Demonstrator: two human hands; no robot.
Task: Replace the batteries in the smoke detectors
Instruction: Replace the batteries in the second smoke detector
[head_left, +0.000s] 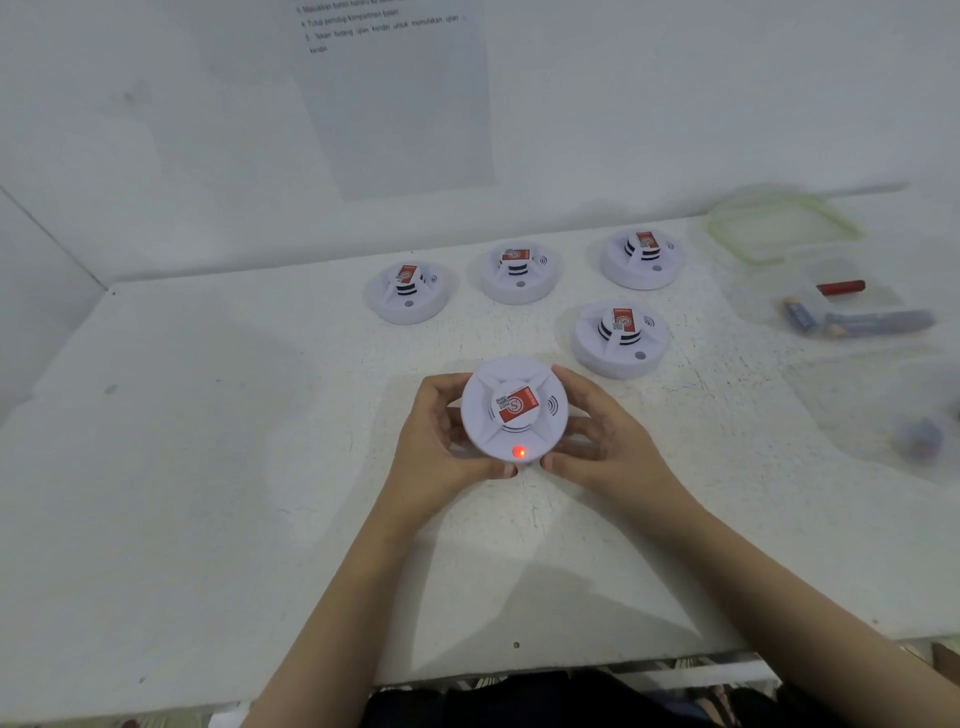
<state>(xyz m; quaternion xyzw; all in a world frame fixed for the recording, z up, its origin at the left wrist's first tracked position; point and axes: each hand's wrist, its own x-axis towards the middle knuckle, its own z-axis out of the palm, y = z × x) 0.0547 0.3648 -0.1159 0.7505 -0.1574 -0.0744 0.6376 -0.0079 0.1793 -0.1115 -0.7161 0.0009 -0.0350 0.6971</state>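
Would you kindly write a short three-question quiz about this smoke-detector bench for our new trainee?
1. True or false: the left hand and right hand grip the held detector, whose red light is lit.
2. How many unheld detectors rest on the table?
3. Where are the spare batteries? A in the clear container at the right; B on a detector; C at the table's left edge.
Key: 1 true; 2 four; 3 A.

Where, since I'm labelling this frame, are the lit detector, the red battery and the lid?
lit detector (517, 406): head view, its red centre label.
red battery (840, 287): head view, middle of its body.
lid (782, 228): head view, its clear centre panel.
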